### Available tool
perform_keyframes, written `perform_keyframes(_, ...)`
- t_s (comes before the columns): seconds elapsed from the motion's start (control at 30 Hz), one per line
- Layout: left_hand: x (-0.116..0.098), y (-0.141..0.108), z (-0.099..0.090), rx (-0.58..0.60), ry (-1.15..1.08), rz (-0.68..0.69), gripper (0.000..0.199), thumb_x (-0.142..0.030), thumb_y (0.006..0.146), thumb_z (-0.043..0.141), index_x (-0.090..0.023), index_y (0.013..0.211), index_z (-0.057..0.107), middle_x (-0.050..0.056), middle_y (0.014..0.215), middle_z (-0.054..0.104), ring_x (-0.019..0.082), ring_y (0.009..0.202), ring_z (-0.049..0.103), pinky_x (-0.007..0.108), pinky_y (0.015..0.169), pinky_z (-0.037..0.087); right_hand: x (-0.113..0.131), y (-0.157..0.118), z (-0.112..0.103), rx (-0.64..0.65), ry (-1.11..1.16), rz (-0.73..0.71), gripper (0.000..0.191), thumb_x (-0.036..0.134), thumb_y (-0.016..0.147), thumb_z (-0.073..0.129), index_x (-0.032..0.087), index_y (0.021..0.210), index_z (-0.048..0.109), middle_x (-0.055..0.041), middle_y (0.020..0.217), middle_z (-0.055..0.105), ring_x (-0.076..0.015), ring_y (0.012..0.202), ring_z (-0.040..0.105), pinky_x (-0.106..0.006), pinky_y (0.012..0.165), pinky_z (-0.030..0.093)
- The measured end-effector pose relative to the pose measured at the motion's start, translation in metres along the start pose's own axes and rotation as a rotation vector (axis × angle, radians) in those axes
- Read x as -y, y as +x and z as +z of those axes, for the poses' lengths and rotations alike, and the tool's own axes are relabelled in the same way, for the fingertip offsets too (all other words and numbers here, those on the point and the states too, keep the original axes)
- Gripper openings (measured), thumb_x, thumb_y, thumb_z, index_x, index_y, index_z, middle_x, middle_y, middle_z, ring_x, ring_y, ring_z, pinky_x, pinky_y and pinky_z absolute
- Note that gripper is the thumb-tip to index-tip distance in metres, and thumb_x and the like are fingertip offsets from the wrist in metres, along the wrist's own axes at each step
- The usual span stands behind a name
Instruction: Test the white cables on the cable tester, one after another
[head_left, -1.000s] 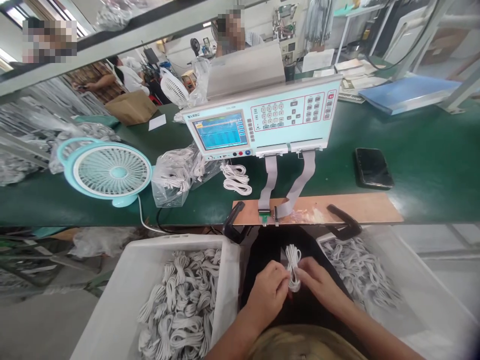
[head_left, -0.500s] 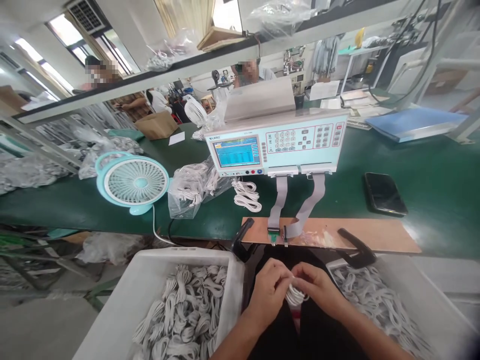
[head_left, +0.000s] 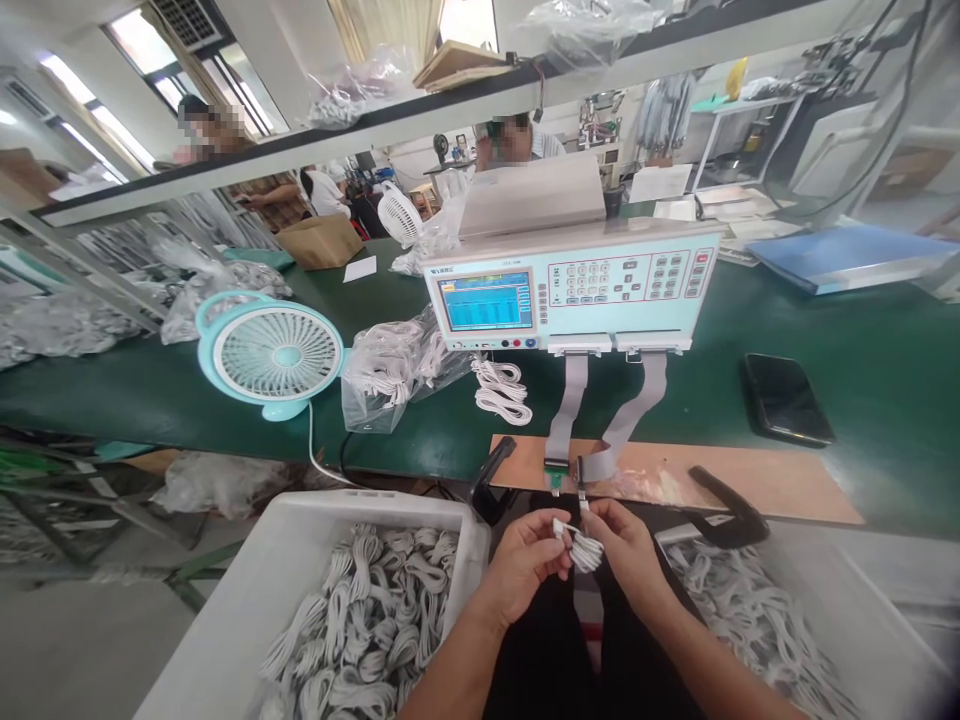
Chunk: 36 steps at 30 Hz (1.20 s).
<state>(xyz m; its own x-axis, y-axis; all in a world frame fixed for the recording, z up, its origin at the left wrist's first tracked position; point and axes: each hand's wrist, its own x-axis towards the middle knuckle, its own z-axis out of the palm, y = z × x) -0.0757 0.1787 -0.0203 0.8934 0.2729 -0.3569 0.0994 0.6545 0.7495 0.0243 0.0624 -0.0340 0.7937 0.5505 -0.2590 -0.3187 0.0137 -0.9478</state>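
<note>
Between my hands, just below the board's front edge, hangs a coiled white cable (head_left: 587,552). My left hand (head_left: 527,562) pinches one connector end of it. The fingers of my right hand (head_left: 621,545) are closed at its other end, right under the black-and-metal connector (head_left: 581,478) of a grey ribbon cable. Beside that, a green connector board (head_left: 556,474) ends the second ribbon. Both ribbons run up to the tester (head_left: 562,290), whose screen is lit blue.
White bins of coiled cables stand at the left (head_left: 442,515) and right. Black clamps hold the wooden board (head_left: 675,475). A fan (head_left: 277,355), bagged cables (head_left: 390,370), a phone (head_left: 787,398) and a blue folder (head_left: 847,255) lie around. People sit and stand beyond.
My hands have moved apart and up toward the ribbon connectors. A connector end now shows in my left hand, and my right hand is at the ribbon connector. The view has shifted slightly.
</note>
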Motion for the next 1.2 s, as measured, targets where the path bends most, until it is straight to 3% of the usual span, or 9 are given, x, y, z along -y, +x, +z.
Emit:
perform_keyframes(0.17,0.006,0.011,-0.001,-0.188,0.301,0.137,0.029,-0.041,0.076,0.064,-0.012,0.079,0.061,-0.002,0.057,0.055,0.008,0.044,0.049,0.018,0.039,0.034,-0.003,0.002,0.004,-0.016,0.11,0.078,0.036,0.049,0.065,0.076,0.017,0.063,0.059,0.0026,0.054,0.054,-0.0115,0.05,0.043,-0.025,0.05,0.034)
perform_keyframes(0.33,0.008,0.017,0.003,-0.171,0.542,0.262,0.038,-0.049,0.086,0.047,-0.015,0.071,0.056,-0.002,0.06,0.051,0.008,0.048,0.045,0.019,0.044,0.035,-0.007,0.002,0.005,-0.038,0.135,0.083,0.037,0.049,0.063,0.077,0.016,0.062,0.059,0.0021,0.053,0.054,-0.0108,0.048,0.041,-0.024,0.048,0.033)
perform_keyframes(0.5,0.013,0.016,0.004,-0.138,0.545,0.29,0.036,-0.048,0.088,0.046,-0.014,0.081,0.058,0.001,0.073,0.054,0.011,0.058,0.049,0.022,0.051,0.04,0.0,0.0,0.004,-0.033,0.112,0.111,0.038,0.05,0.061,0.078,0.016,0.061,0.059,0.0016,0.052,0.055,-0.011,0.047,0.043,-0.023,0.046,0.034)
perform_keyframes(0.67,0.017,0.019,0.001,-0.174,0.479,0.271,0.04,-0.052,0.084,0.051,-0.013,0.081,0.06,0.001,0.069,0.055,0.011,0.057,0.049,0.022,0.053,0.041,0.006,0.0,0.009,-0.053,0.161,0.126,0.039,0.049,0.056,0.08,0.016,0.061,0.06,0.0012,0.052,0.058,-0.0113,0.046,0.046,-0.022,0.046,0.036)
perform_keyframes(0.93,0.011,0.022,0.003,-0.297,0.443,0.284,0.038,-0.049,0.08,0.054,-0.013,0.076,0.065,0.002,0.064,0.056,0.013,0.058,0.049,0.022,0.053,0.04,-0.019,0.01,0.008,-0.063,0.312,0.162,0.031,0.04,0.056,0.082,0.017,0.066,0.063,0.0024,0.052,0.059,-0.0113,0.044,0.046,-0.023,0.045,0.036)
perform_keyframes(1.2,0.014,0.031,0.002,-0.308,0.612,0.378,0.036,-0.037,0.082,0.05,-0.015,0.053,0.051,-0.004,0.056,0.042,0.01,0.056,0.038,0.022,0.055,0.031,-0.01,0.011,0.001,0.016,0.314,0.236,0.031,0.035,0.054,0.085,0.017,0.072,0.069,-0.0002,0.06,0.066,-0.0148,0.052,0.056,-0.024,0.054,0.043)
